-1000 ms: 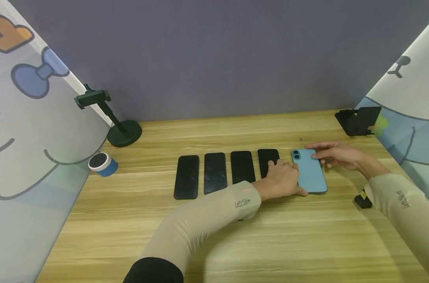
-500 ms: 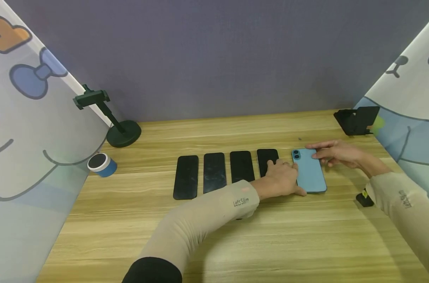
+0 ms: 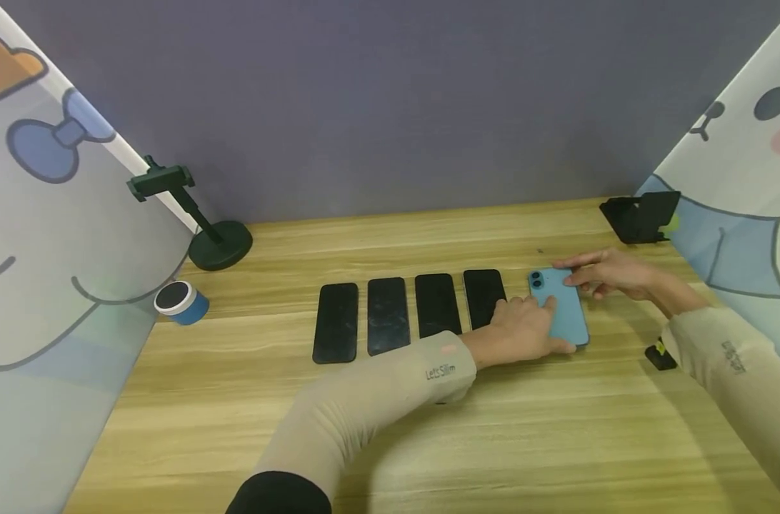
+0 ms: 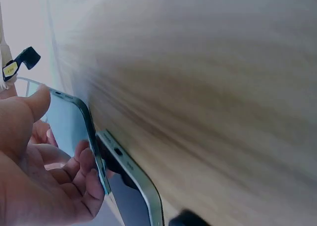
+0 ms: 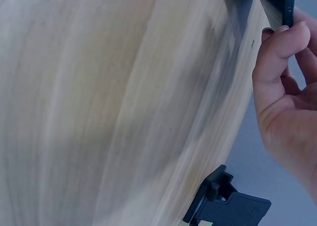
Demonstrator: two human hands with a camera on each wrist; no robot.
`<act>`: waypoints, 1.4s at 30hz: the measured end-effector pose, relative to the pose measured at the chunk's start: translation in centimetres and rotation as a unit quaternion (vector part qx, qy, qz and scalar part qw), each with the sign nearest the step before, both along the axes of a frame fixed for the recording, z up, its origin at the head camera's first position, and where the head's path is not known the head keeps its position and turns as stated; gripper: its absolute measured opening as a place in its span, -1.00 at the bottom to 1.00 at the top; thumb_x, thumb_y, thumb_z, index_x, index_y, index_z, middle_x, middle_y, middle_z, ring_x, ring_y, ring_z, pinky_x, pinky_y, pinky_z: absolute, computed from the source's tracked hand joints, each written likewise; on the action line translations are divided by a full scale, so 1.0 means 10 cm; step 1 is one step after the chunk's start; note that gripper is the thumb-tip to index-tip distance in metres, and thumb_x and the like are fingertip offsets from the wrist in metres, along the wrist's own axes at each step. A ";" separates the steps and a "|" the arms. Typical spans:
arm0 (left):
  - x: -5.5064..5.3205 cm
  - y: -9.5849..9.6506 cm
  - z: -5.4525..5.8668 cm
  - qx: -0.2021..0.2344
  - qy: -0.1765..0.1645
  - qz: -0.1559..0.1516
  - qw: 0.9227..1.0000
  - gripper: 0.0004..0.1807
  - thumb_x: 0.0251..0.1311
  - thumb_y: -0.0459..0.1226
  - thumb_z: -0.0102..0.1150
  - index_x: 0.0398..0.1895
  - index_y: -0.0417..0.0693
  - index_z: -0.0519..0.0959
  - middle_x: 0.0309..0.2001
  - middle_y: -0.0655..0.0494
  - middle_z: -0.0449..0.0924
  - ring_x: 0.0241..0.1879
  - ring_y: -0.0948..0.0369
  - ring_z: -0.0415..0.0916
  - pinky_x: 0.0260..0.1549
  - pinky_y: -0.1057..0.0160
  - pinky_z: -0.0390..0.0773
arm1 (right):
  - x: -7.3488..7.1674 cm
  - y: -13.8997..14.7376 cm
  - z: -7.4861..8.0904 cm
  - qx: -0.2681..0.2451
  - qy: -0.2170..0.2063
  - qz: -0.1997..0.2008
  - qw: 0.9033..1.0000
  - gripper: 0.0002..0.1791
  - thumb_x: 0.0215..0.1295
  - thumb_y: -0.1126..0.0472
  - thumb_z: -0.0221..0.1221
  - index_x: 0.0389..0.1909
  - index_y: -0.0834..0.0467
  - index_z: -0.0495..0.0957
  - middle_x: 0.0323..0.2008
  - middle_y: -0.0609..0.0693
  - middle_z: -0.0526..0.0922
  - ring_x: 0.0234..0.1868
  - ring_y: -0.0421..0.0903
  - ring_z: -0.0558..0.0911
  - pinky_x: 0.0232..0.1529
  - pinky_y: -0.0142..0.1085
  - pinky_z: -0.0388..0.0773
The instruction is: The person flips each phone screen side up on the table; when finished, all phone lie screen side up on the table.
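Observation:
A light-blue smartphone (image 3: 566, 314) lies camera side up at the right end of a row of several phones. My left hand (image 3: 521, 332) holds its lower left side, the thumb at the bottom end and a finger on the back. At the upper right corner my right hand (image 3: 615, 275) pinches it between thumb and fingers. To the left are dark phones, screens up: one beside my left hand (image 3: 484, 291), another (image 3: 438, 303) partly covered by my sleeve, and further ones (image 3: 388, 314). In the left wrist view, the blue phone's edge (image 4: 86, 117) is close to the neighbouring phone (image 4: 143, 186).
A dark green phone stand (image 3: 219, 246) stands at the back left, with a blue and white round tub (image 3: 183, 303) in front of it. A black folding stand (image 3: 641, 218) is at the back right. The grey panel (image 3: 390, 107) closes off the table's far side.
My left hand has shifted slightly right, and its finger now reaches over the blue phone's back. My right hand keeps its hold at the top corner. The head view has turned slightly right.

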State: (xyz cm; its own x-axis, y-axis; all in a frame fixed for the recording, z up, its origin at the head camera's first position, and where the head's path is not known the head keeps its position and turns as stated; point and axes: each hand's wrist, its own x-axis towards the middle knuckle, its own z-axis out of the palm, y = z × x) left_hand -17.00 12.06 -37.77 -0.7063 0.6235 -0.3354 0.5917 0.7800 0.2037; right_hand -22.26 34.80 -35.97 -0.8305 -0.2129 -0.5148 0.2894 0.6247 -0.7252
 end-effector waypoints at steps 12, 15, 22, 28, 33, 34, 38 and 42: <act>0.10 0.16 0.03 0.065 -0.026 0.022 0.997 -0.02 0.21 0.46 -0.09 0.61 0.31 -0.02 -0.18 0.29 0.73 -0.41 0.31 0.64 -0.42 0.32 0.56 | -0.01 -0.06 0.03 0.012 0.004 0.002 1.000 -0.31 0.38 0.11 0.25 0.45 0.25 0.32 -0.44 -0.10 0.53 -0.49 -0.22 0.44 -0.39 -0.27 0.58; 0.12 0.17 0.04 0.066 -0.025 0.031 0.997 -0.01 0.21 0.46 -0.08 0.61 0.31 -0.03 -0.53 0.27 0.64 -0.61 0.30 0.55 -0.51 0.33 0.51 | -0.04 -0.09 0.04 0.009 0.002 0.006 1.000 -0.30 0.38 0.12 0.25 0.46 0.27 0.30 -0.49 -0.10 0.51 -0.53 -0.21 0.41 -0.41 -0.27 0.56; 0.15 0.16 0.01 0.068 -0.004 0.039 0.997 -0.03 0.19 0.46 -0.06 0.59 0.29 0.04 -0.69 0.28 0.52 -0.69 0.31 0.50 -0.63 0.34 0.46 | -0.04 -0.13 0.09 -0.004 -0.002 0.006 1.000 -0.31 0.37 0.16 0.26 0.44 0.32 0.31 -0.57 -0.12 0.46 -0.59 -0.24 0.37 -0.47 -0.29 0.54; 0.15 0.19 -0.02 0.073 0.015 0.033 0.997 0.00 0.21 0.47 -0.10 0.60 0.23 0.03 -0.75 0.29 0.49 -0.73 0.32 0.48 -0.59 0.35 0.44 | -0.06 -0.14 0.09 -0.013 -0.001 0.013 1.000 -0.30 0.37 0.19 0.26 0.43 0.37 0.29 -0.52 -0.11 0.55 -0.60 -0.24 0.39 -0.49 -0.30 0.53; 0.16 0.18 -0.03 0.072 0.032 0.015 0.997 -0.03 0.26 0.43 -0.14 0.63 0.25 -0.05 -0.82 0.31 0.41 -0.84 0.34 0.30 -0.71 0.38 0.38 | -0.07 -0.15 0.11 -0.014 0.002 0.018 1.000 -0.35 0.36 0.19 0.27 0.40 0.35 0.35 -0.33 -0.12 0.67 -0.60 -0.25 0.44 -0.50 -0.31 0.55; 0.16 0.18 -0.03 0.073 0.032 0.012 0.997 -0.03 0.28 0.42 -0.14 0.63 0.25 -0.07 -0.82 0.31 0.40 -0.86 0.35 0.26 -0.74 0.38 0.36 | -0.07 -0.15 0.12 -0.013 0.002 0.018 1.000 -0.35 0.36 0.19 0.26 0.40 0.35 0.36 -0.30 -0.13 0.68 -0.60 -0.25 0.44 -0.50 -0.31 0.55; 0.16 0.16 -0.04 0.085 0.022 0.000 0.996 -0.07 0.33 0.37 -0.14 0.64 0.26 -0.14 -0.71 0.32 0.49 -0.84 0.36 0.25 -0.78 0.40 0.35 | -0.07 -0.16 0.14 -0.002 -0.001 0.010 1.000 -0.35 0.35 0.21 0.27 0.40 0.36 0.35 -0.20 -0.19 0.70 -0.57 -0.24 0.43 -0.50 -0.32 0.52; 0.15 0.14 -0.04 0.100 0.014 -0.014 0.995 -0.11 0.37 0.32 -0.12 0.64 0.28 -0.12 -0.39 0.29 0.62 -0.66 0.40 0.43 -0.69 0.40 0.44 | -0.07 -0.17 0.16 0.005 -0.004 0.003 1.000 -0.34 0.34 0.20 0.29 0.39 0.36 0.36 -0.23 -0.20 0.69 -0.55 -0.24 0.41 -0.50 -0.33 0.51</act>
State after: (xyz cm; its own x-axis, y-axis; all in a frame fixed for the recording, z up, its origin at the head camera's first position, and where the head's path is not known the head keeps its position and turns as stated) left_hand -15.48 13.48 -38.20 -0.6949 0.6951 -0.1844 0.6199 0.7089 0.3363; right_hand -22.96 33.09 -34.32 -0.8253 -0.2118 -0.5235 0.2915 0.6341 -0.7162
